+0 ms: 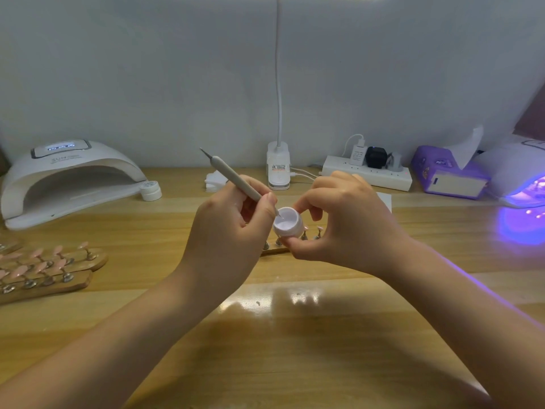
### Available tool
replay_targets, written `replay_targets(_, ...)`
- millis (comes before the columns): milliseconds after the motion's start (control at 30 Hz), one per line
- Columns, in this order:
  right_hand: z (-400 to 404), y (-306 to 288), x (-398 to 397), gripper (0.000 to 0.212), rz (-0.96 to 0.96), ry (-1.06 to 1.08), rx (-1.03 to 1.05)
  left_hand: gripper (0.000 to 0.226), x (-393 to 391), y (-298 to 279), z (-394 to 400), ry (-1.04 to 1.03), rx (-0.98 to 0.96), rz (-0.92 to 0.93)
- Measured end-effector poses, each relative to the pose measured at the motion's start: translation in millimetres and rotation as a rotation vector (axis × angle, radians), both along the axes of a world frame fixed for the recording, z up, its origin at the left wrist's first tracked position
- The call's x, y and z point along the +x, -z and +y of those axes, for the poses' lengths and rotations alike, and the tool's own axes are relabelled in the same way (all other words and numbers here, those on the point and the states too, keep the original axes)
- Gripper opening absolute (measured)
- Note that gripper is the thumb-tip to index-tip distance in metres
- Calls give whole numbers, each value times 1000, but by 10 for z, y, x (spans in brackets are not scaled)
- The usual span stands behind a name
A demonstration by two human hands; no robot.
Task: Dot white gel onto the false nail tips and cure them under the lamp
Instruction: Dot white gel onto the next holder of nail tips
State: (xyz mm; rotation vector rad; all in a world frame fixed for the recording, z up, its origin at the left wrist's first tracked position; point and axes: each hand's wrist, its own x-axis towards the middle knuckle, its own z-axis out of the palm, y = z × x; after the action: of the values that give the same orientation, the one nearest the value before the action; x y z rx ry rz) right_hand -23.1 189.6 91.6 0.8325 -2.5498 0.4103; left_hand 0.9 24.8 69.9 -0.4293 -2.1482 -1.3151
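The hands hide most of a wooden nail stand (275,251); only a few pegs show. The lit curing lamp (523,178) and the pink nail tip racks (44,270) run off the picture's edges. The left lamp's display (61,148) is blurred, perhaps digits.

Left hand (227,228) grip pinched, right hand (345,222) grip curled, forearms converging mid-frame.
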Motion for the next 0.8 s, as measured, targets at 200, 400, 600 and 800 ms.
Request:
replay_targets(200,-9,-1,11,51,7,10,26,14,0,15,1,-17,-20,-10)
replay_targets(400,-12,3,10,47,3,14,29,14,10,0,9,-24,-16,-7)
replay_targets(600,-8,-1,17,50,0,13,10,13,-1,-57,-15,-37,155,-42)
replay_targets(800,0,-2,16,52,-7,7,-6,21,-68,-87,-73,20,555,-292)
